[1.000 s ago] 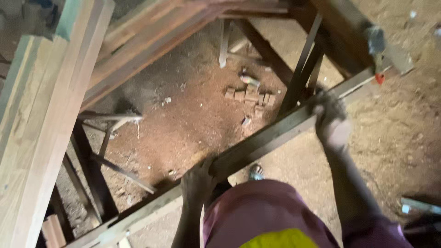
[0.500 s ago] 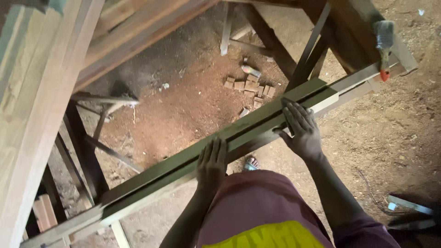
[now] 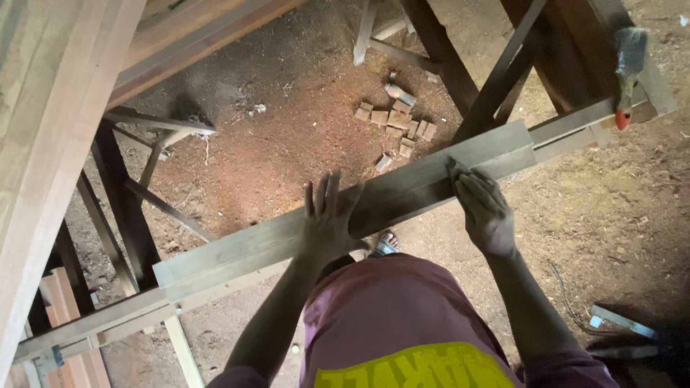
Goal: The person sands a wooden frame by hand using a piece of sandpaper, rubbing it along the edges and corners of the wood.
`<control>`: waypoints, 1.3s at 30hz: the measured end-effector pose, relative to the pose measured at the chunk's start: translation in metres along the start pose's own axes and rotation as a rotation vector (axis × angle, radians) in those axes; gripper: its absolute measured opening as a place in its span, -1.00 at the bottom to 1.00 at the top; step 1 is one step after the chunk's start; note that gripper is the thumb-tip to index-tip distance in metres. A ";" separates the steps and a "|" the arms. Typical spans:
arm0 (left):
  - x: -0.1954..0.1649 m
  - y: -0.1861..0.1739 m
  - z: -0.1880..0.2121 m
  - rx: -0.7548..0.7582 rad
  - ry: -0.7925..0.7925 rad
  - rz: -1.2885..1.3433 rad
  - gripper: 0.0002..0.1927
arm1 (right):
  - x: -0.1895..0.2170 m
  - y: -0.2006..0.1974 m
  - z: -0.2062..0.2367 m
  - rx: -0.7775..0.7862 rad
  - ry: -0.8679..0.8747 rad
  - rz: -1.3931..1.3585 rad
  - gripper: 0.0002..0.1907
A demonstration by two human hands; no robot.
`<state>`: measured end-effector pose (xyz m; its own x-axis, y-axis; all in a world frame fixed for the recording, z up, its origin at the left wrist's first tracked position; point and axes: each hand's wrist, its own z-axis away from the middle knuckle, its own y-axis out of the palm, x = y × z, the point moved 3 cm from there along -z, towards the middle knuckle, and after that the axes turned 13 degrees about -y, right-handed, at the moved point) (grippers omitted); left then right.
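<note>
The left hand (image 3: 327, 230) lies flat, fingers spread, on the long grey-green plank (image 3: 359, 208) resting across the wooden trestle (image 3: 604, 115), while the right hand (image 3: 485, 208), fingers together, rubs it, seemingly sanding, needing steady pressure next.

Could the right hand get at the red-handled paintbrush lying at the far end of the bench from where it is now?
Probably yes: the right hand rests on the plank, and nothing stands between it and the paintbrush.

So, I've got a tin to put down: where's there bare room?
Free: the plank left of the left hand, and between it and the right hand. Crowded: the offcuts and the brush.
</note>
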<state>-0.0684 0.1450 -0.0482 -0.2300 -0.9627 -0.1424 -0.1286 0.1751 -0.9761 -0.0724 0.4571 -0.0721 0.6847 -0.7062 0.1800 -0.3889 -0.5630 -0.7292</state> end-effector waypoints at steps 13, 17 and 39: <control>0.000 0.012 -0.004 0.201 -0.151 0.155 0.12 | 0.037 0.048 0.021 0.271 0.568 -0.281 -0.68; -0.004 0.008 -0.004 0.203 -0.158 0.154 0.11 | 0.092 0.053 -0.009 0.249 0.265 -0.481 -0.67; 0.028 -0.007 0.004 0.370 -0.052 0.333 0.43 | 0.138 0.062 -0.020 0.127 0.164 -0.138 -0.51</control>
<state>-0.0699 0.1157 -0.0459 -0.1503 -0.8778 -0.4547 0.2967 0.3987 -0.8678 -0.0144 0.3167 -0.0794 0.6129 -0.6924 0.3807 -0.2108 -0.6077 -0.7657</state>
